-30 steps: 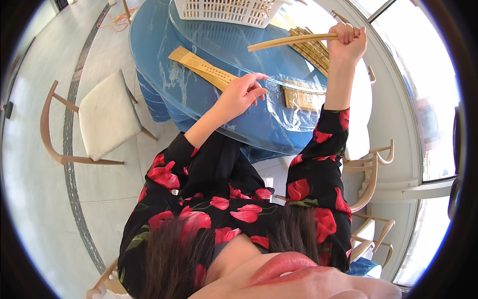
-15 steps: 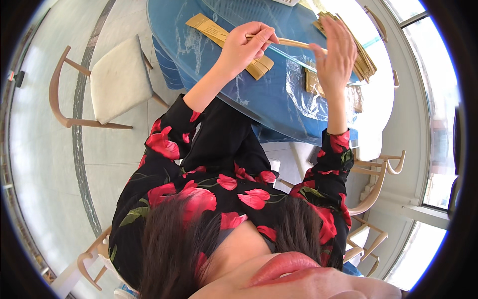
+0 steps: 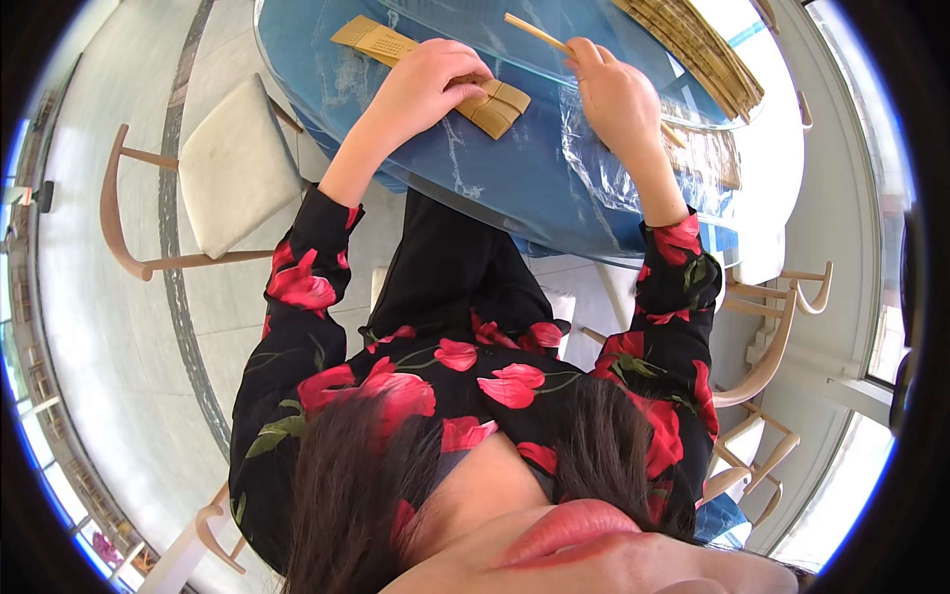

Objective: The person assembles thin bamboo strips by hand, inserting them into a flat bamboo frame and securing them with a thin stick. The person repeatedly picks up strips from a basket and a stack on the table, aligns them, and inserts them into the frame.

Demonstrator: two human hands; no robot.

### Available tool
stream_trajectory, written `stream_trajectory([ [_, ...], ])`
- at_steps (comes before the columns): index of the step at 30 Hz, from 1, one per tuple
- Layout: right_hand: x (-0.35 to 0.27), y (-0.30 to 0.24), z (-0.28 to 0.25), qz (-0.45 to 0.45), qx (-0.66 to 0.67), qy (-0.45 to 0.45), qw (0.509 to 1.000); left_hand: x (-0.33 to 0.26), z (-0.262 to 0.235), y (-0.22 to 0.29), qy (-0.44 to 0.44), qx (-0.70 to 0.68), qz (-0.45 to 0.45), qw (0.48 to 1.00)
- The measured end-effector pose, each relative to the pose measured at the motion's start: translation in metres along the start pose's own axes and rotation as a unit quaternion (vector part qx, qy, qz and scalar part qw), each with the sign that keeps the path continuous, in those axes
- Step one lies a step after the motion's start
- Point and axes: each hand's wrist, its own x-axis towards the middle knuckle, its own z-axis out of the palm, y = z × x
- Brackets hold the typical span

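My right hand (image 3: 621,104) is closed around a pair of slim wooden chopsticks (image 3: 534,33). Their one end points to the far left, and the other comes out below the palm. On the near left of the table lies a small stack of gold paper sleeves (image 3: 374,40) with print on it and a band around its near end. My left hand (image 3: 426,87) rests over this stack, fingers curled and thumb pressed on the top sleeve. The fingertips are partly hidden behind the hand.
A raised glass turntable (image 3: 524,74) sits on the blue marbled table (image 3: 455,163). A long pile of gold-brown sleeves (image 3: 693,54) lies at the far right. Clear plastic wrap (image 3: 599,158) with more bundles is by my right wrist. A chair (image 3: 233,163) stands at left.
My left hand has let go of the chopsticks and moved down onto the sleeve stack. My right hand, open before, now grips the chopsticks and has tilted them toward the far left.
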Motion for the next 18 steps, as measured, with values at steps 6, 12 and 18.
stream_trajectory([
  [6, -0.006, 0.001, 0.005, 0.006, 0.061, -0.019, 0.998, 0.009, -0.003, 0.003, -0.05, -0.039, -0.084, 0.994],
  [12, -0.004, 0.002, 0.003, 0.008, 0.084, -0.01, 0.996, 0.011, -0.003, -0.003, -0.06, -0.067, -0.098, 0.991],
  [18, -0.004, 0.003, 0.003, 0.018, 0.088, -0.009, 0.996, 0.011, -0.003, -0.005, -0.056, -0.096, -0.105, 0.988],
])
